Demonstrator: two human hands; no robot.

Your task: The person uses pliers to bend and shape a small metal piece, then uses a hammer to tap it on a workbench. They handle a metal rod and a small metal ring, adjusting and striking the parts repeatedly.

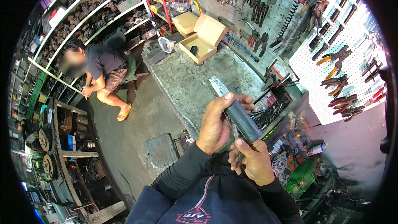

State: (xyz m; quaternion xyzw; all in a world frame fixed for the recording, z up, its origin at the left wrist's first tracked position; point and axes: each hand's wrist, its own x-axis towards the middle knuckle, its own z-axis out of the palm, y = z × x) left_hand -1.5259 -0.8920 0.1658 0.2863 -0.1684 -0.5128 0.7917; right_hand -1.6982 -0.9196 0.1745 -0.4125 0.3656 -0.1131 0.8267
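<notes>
My left hand (213, 126) is closed around a dark grey, ribbed cylindrical tool (243, 120), with the thumb on top and the fingertips showing past its far side. A pale, jagged patch lies beyond the thumb; whether it belongs to the tool, I cannot tell. My right hand (258, 164) is at the tool's near end, its thumb and fingers pinching a thin metal strip or shaft (235, 130) that runs along the tool's left side. Whether the right hand also bears the tool's weight is hidden.
Ahead stands a worn metal workbench (178, 81) with an open cardboard box (201, 41) holding a small black item. A socket tray (269, 114) is at its right. Pliers hang on a white pegboard (315, 79). At left, a person (105, 64) sits near loaded shelves; a stool (161, 151) stands nearer.
</notes>
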